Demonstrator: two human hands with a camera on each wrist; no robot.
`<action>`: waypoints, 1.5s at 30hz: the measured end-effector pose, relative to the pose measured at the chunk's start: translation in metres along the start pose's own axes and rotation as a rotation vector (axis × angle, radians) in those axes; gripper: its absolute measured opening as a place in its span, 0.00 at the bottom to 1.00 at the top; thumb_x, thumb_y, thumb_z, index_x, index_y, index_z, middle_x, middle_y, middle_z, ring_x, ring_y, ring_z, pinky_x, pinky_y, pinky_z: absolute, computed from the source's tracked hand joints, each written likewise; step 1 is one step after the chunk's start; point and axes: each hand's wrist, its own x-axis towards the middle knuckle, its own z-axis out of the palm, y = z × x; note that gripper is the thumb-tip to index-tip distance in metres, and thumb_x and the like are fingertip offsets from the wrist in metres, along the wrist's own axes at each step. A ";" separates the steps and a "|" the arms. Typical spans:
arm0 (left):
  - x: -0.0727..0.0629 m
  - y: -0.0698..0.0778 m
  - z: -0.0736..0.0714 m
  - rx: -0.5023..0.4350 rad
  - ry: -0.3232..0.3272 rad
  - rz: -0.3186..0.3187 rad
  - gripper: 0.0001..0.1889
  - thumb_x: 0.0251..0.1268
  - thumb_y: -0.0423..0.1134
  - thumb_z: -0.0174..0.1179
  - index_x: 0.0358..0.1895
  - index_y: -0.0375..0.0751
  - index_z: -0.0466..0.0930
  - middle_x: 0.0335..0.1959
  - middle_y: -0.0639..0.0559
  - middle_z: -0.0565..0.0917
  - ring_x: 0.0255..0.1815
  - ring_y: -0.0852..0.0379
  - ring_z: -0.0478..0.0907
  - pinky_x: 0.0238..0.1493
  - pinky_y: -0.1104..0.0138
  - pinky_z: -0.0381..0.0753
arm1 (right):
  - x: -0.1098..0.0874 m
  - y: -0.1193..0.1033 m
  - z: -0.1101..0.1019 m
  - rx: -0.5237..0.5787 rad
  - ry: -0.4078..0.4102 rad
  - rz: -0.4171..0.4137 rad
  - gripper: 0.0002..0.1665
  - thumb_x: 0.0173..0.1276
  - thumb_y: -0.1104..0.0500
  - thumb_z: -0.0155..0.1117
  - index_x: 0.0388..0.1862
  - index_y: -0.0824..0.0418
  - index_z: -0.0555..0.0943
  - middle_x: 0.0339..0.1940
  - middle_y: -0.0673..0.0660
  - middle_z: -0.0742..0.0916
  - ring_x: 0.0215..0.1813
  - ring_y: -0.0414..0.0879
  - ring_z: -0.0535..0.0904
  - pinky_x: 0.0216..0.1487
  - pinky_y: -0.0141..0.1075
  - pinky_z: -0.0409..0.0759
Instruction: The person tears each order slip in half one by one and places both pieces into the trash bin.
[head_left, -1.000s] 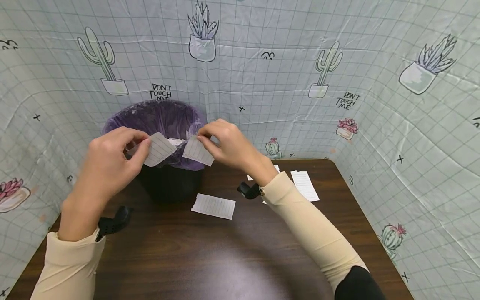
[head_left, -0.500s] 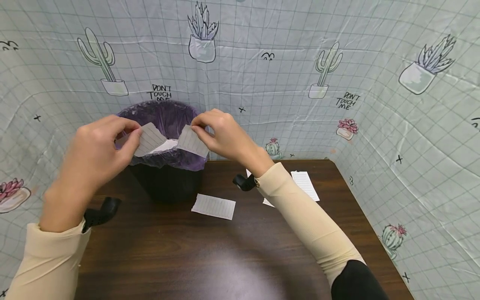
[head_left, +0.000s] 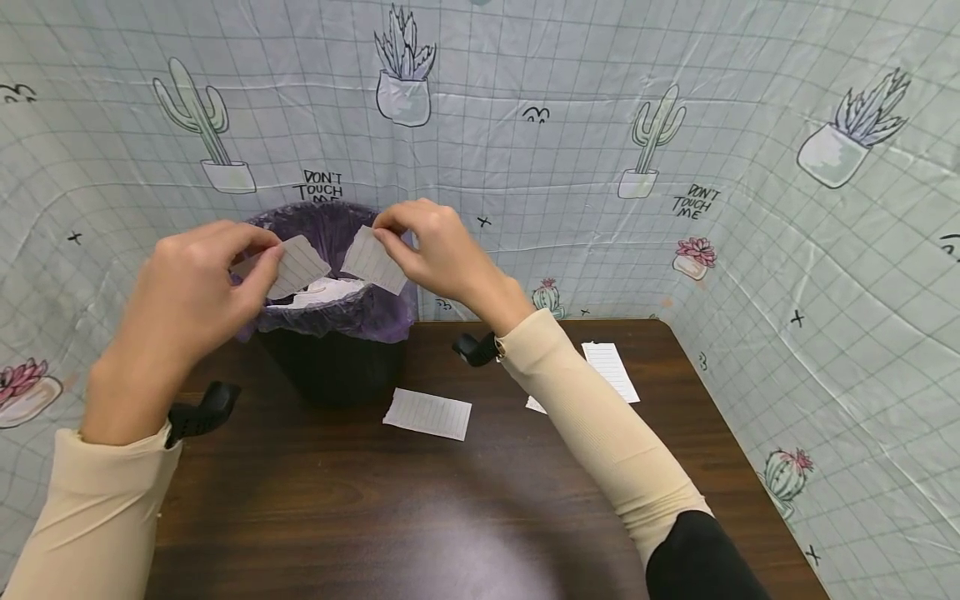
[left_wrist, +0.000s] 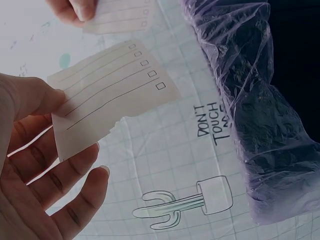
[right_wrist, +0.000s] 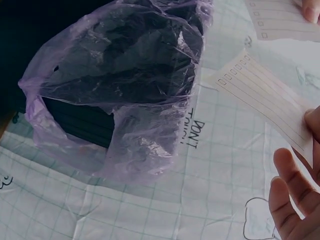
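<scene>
Over the left part of a black trash bin [head_left: 333,367] lined with a purple bag [head_left: 386,318], my left hand [head_left: 198,287] pinches a torn piece of lined paper [head_left: 300,265] between thumb and fingertips. My right hand [head_left: 438,250] pinches another torn lined piece [head_left: 375,260] above the bin's right side. The two pieces are apart. In the left wrist view, the left hand's piece [left_wrist: 110,92] shows a column of small checkboxes and a ragged edge. White paper [head_left: 326,292] lies inside the bin, below the held pieces.
A torn lined slip [head_left: 427,414] lies on the dark wood table [head_left: 337,500] right of the bin. Another slip [head_left: 611,371] lies farther right, and one more is mostly hidden under the right forearm. A cactus-print grid sheet [head_left: 480,167] hangs behind and at both sides.
Both hands have risen with their paper pieces. The left hand has also shifted left and the right hand slightly left, uncovering more white paper in the bin.
</scene>
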 end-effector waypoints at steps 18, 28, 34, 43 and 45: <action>0.011 -0.009 0.002 0.006 -0.019 -0.017 0.08 0.69 0.33 0.63 0.41 0.32 0.89 0.37 0.39 0.89 0.35 0.41 0.85 0.39 0.51 0.77 | 0.015 -0.003 0.002 0.000 -0.012 0.017 0.09 0.77 0.61 0.61 0.45 0.63 0.87 0.42 0.54 0.91 0.45 0.44 0.84 0.54 0.32 0.78; 0.010 -0.019 0.007 0.021 -0.028 -0.028 0.08 0.69 0.33 0.63 0.41 0.32 0.89 0.38 0.38 0.90 0.35 0.41 0.85 0.39 0.51 0.76 | 0.024 -0.001 0.010 0.011 -0.024 0.053 0.10 0.78 0.60 0.60 0.46 0.63 0.88 0.42 0.53 0.91 0.44 0.42 0.83 0.52 0.28 0.77; 0.011 -0.026 0.009 0.022 -0.050 -0.054 0.08 0.70 0.33 0.63 0.43 0.32 0.89 0.40 0.37 0.90 0.37 0.40 0.85 0.40 0.49 0.78 | 0.029 -0.001 0.015 0.010 -0.053 0.077 0.10 0.78 0.60 0.60 0.47 0.62 0.87 0.43 0.53 0.91 0.45 0.42 0.83 0.53 0.28 0.75; 0.009 -0.036 0.014 0.049 -0.103 -0.104 0.09 0.71 0.35 0.62 0.43 0.32 0.88 0.39 0.37 0.89 0.33 0.42 0.83 0.36 0.49 0.77 | 0.033 0.001 0.023 0.032 -0.057 0.077 0.10 0.78 0.61 0.61 0.47 0.63 0.88 0.44 0.55 0.91 0.46 0.43 0.84 0.53 0.26 0.77; 0.008 -0.037 0.015 0.051 -0.111 -0.118 0.09 0.72 0.35 0.61 0.43 0.33 0.88 0.39 0.37 0.89 0.33 0.42 0.83 0.36 0.49 0.76 | 0.033 0.002 0.024 0.024 -0.056 0.078 0.11 0.77 0.60 0.61 0.47 0.63 0.88 0.43 0.54 0.91 0.45 0.42 0.83 0.52 0.25 0.76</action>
